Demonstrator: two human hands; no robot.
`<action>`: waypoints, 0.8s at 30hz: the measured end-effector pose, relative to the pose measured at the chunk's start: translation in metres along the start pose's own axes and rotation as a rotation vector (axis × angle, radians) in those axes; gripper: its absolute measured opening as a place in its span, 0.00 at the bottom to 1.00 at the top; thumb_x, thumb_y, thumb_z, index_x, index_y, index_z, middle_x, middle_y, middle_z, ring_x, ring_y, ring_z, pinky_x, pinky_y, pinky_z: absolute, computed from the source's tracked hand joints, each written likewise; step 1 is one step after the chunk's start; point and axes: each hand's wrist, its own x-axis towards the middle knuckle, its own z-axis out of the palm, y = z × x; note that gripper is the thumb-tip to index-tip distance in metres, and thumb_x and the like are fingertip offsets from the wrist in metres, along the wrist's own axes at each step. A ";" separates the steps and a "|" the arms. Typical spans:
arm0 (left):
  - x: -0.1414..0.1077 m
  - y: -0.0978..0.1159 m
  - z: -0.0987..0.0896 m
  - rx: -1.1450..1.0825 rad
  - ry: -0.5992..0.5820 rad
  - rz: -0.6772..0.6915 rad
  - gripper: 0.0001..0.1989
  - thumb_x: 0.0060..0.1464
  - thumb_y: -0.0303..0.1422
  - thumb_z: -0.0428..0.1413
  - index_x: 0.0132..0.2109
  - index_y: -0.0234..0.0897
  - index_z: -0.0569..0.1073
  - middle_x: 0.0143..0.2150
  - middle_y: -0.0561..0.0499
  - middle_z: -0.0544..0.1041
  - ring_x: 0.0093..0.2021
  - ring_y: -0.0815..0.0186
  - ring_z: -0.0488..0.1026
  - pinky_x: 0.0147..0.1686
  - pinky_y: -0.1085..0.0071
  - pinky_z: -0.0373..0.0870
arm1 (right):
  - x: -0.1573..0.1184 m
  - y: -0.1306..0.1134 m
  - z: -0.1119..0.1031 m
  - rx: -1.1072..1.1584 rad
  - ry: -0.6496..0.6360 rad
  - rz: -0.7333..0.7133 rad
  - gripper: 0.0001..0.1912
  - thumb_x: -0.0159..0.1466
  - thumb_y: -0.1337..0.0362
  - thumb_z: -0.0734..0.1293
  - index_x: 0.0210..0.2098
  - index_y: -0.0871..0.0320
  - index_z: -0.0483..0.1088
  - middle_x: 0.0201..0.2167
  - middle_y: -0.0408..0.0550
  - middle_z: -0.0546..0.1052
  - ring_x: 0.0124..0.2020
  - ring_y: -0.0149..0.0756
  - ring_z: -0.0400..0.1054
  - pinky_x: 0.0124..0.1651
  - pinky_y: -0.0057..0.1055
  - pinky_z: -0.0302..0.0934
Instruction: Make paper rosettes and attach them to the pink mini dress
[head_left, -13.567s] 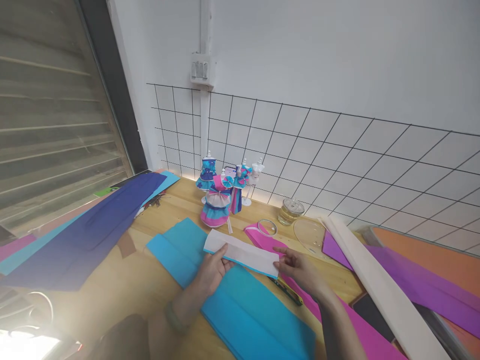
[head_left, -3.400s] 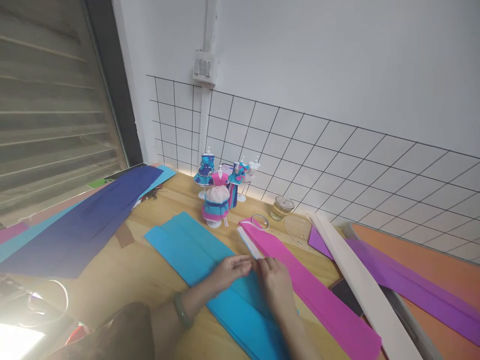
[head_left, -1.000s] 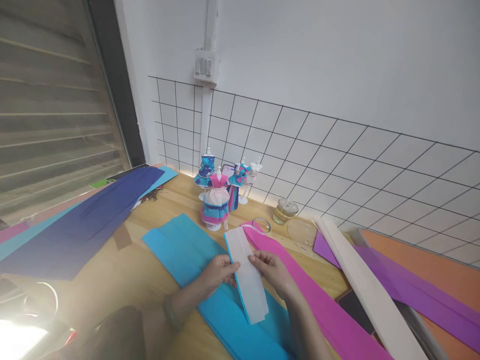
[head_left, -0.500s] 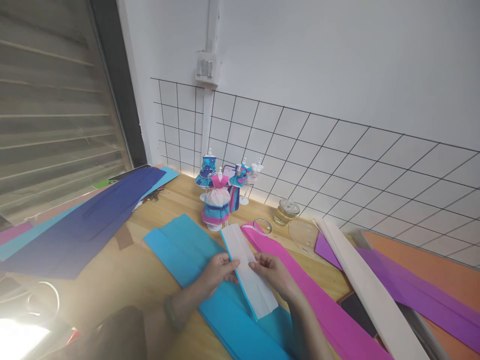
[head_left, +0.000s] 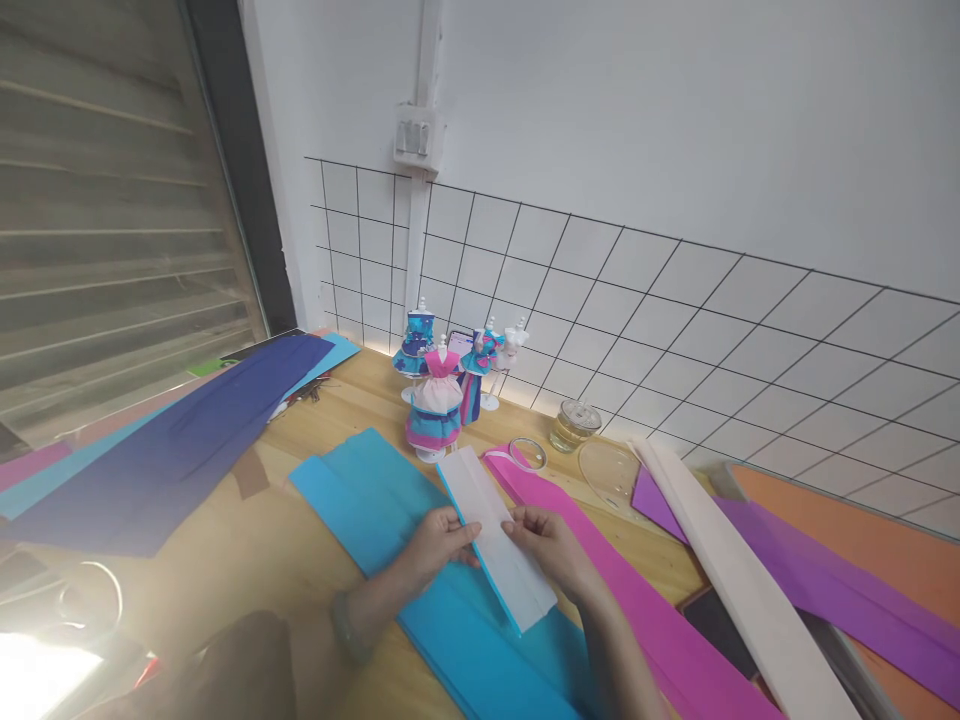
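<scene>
Both hands grip a white paper strip (head_left: 495, 540) with a blue edge along its left side. My left hand (head_left: 442, 545) pinches that blue edge between thumb and fingers. On the strip's right edge, my right hand (head_left: 547, 540) has its thumb on top and fingers curled behind. Below lies a wide folded blue sheet (head_left: 375, 490), partly hidden by my hands and the strip. A long pink sheet (head_left: 622, 580) runs beside my right hand. Just beyond the strip's far end stands a small dress form (head_left: 435, 400) in a pink, white and blue paper dress.
More dressed miniature forms (head_left: 416, 345) stand at the back. A glass jar (head_left: 575, 425), a tape roll (head_left: 527, 454) and a clear disc (head_left: 607, 472) sit near the wire grid. White (head_left: 735, 570), purple (head_left: 810, 560) and orange sheets (head_left: 840, 520) lie right, dark blue sheets (head_left: 187, 440) left.
The white strip's far end has shifted slightly left, and my right hand has moved a little right along with the view. Both hands keep their hold.
</scene>
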 end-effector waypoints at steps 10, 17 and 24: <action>0.002 -0.004 -0.002 0.043 -0.022 -0.011 0.18 0.43 0.38 0.58 0.38 0.26 0.73 0.31 0.42 0.75 0.28 0.67 0.70 0.25 0.72 0.70 | 0.002 0.002 -0.002 -0.035 0.033 -0.029 0.18 0.53 0.50 0.64 0.30 0.61 0.68 0.22 0.43 0.72 0.19 0.28 0.62 0.21 0.24 0.53; 0.001 -0.004 0.000 0.127 -0.014 -0.021 0.19 0.41 0.40 0.59 0.34 0.25 0.74 0.29 0.41 0.75 0.24 0.67 0.70 0.24 0.72 0.70 | 0.003 0.001 -0.003 -0.018 0.051 -0.045 0.17 0.53 0.50 0.64 0.29 0.60 0.68 0.21 0.42 0.71 0.19 0.28 0.62 0.22 0.24 0.53; 0.002 -0.002 0.000 0.084 0.020 -0.019 0.17 0.42 0.38 0.58 0.35 0.26 0.73 0.29 0.43 0.75 0.26 0.67 0.70 0.24 0.73 0.70 | -0.003 -0.006 -0.007 0.004 0.042 -0.024 0.19 0.54 0.49 0.62 0.33 0.60 0.69 0.24 0.44 0.72 0.21 0.29 0.63 0.22 0.24 0.54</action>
